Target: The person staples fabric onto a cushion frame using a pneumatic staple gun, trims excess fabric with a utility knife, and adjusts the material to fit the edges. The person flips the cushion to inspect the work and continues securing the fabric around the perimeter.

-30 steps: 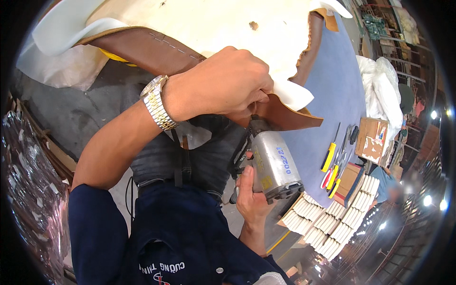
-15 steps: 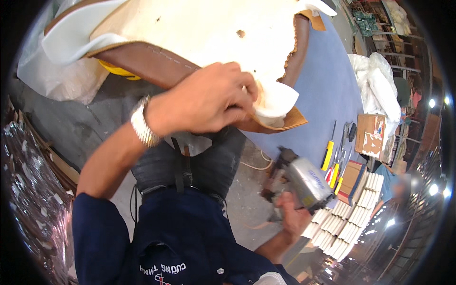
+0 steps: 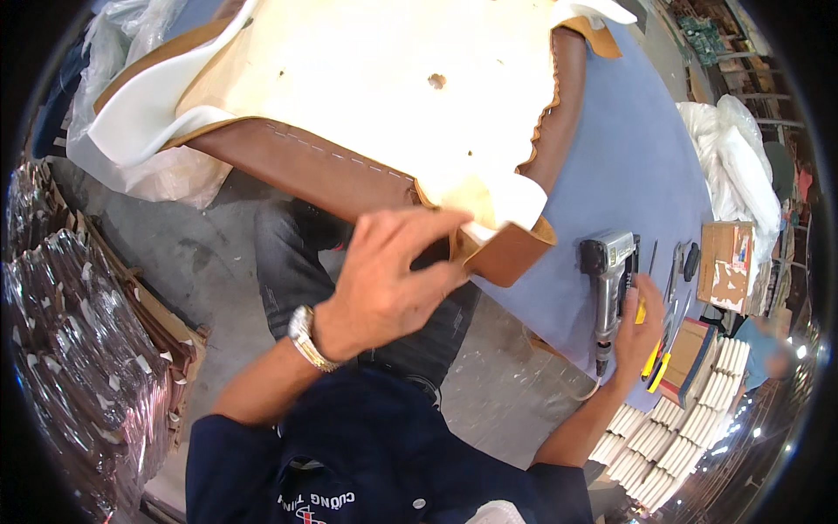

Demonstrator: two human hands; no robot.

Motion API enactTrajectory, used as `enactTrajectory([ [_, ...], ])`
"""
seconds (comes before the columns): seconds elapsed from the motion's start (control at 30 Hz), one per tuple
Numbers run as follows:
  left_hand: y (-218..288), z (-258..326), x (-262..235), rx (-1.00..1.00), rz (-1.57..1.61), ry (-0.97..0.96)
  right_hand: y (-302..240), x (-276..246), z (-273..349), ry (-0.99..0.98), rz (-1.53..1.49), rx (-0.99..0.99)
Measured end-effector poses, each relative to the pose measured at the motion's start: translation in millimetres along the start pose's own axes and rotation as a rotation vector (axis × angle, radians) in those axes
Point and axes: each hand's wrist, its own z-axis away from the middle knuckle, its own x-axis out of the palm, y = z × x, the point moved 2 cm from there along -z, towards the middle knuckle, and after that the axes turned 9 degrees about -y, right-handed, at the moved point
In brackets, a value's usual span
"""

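Observation:
A brown leather cover [image 3: 327,179] with white foam [image 3: 521,203] wraps a pale wooden panel [image 3: 375,79] on the table. A row of staples runs along its near side. My left hand [image 3: 384,275], wearing a metal watch, is at the near right corner. Its thumb and index finger are apart, beside the loose leather flap [image 3: 513,253]. A grey and black staple gun [image 3: 604,284] lies on the table to the right. My right hand [image 3: 642,327] is alongside the gun with fingers stretched out; whether they still touch it is hard to see.
Yellow-handled tools [image 3: 659,371] and pliers lie on the blue table [image 3: 602,166], by a small cardboard box [image 3: 726,266]. White strips [image 3: 698,428] are stacked at right. Plastic-wrapped brown pieces [image 3: 87,349] are piled at left. A hose [image 3: 583,395] runs from the gun.
My right hand has brought the staple gun up onto the table and loosened around it. My left hand has drawn back toward me, and the corner flap now stands more upright.

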Motion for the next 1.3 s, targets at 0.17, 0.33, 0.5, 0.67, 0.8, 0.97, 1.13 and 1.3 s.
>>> enactTrajectory([
  [0.17, -32, -55, -29, 0.03, -0.062, -0.277, 126, 3, 21, 0.096, 0.076, 0.21],
  [0.33, -44, -99, -16, 0.063, -0.188, -0.503, 144, 19, 12, 0.023, -0.024, 0.298],
  [0.5, -48, -98, -12, 0.054, -0.185, -0.529, 142, 4, 10, 0.094, -0.176, 0.263],
  [0.67, -43, -104, -23, 0.059, -0.218, -0.599, -14, -76, 50, 0.051, -1.028, 0.075],
  [0.8, -43, -124, -21, 0.083, -0.16, -0.724, -126, -75, 97, -0.222, -0.525, -0.366],
  [0.97, -63, -118, -16, 0.043, -0.091, -0.633, -203, -23, 75, -0.29, -0.058, -0.434],
  [1.13, -73, -105, -9, 0.229, -0.002, -0.358, -212, -17, 65, -0.191, 0.138, -0.434],
  [1.3, -73, -101, -12, 0.204, 0.009, -0.358, -223, -29, 59, -0.34, 0.093, -0.377],
])
